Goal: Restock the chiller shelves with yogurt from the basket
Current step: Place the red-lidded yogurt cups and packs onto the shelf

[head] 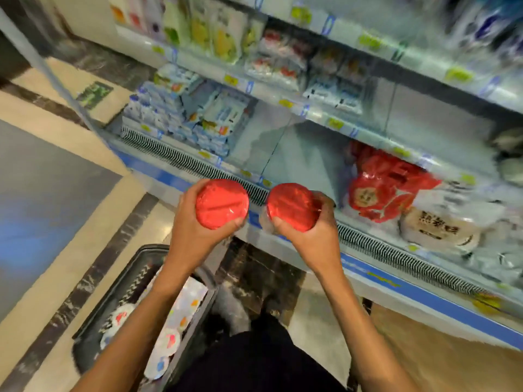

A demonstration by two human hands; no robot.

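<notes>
My left hand [195, 224] grips a red-lidded yogurt tub [222, 203] from below, lid facing up. My right hand [308, 236] holds a second red-lidded yogurt tub [290, 206] the same way. Both tubs hang side by side in front of the chiller's bottom shelf [297, 165], just above its black vent grille [175, 158]. More red yogurt packs [379, 185] lie on that shelf to the right. The dark basket [113, 295] stands on the floor at lower left, with white and patterned yogurt packs [181, 315] inside. My forearms hide part of the basket.
Blue and white dairy packs [172, 114] fill the shelf's left end. Pale round packs [441, 230] lie at the right. Upper shelves with yellow price tags [334, 123] carry cartons and pouches. A blue trim strip [424, 295] edges the chiller base. Tiled floor spreads to the left.
</notes>
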